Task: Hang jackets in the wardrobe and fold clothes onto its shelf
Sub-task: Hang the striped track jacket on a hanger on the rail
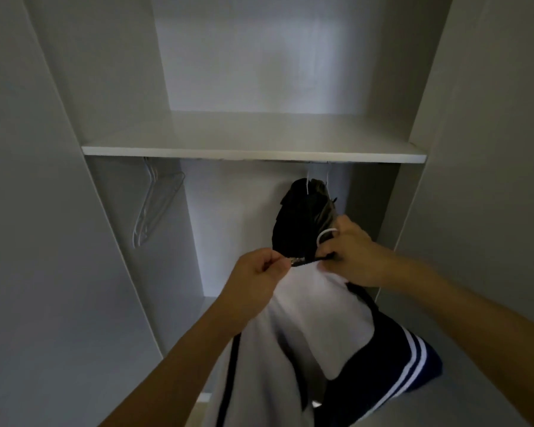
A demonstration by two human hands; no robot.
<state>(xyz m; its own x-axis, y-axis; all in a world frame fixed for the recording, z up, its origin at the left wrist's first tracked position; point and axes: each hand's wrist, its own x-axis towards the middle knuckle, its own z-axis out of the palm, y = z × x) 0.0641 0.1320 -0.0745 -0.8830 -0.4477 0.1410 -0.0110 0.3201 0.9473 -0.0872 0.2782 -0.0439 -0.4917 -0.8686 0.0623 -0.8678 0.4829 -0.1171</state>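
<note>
A white jacket with navy sleeves and white stripes hangs in front of me, below the wardrobe shelf. My left hand pinches its dark collar edge on the left. My right hand grips the collar on the right together with the hook of a white hanger. Just behind, a dark jacket hangs from white hooks under the shelf.
Several bare wire hangers hang under the shelf at the left. White wardrobe side panels close in on both sides. The shelf top holds nothing that I can see.
</note>
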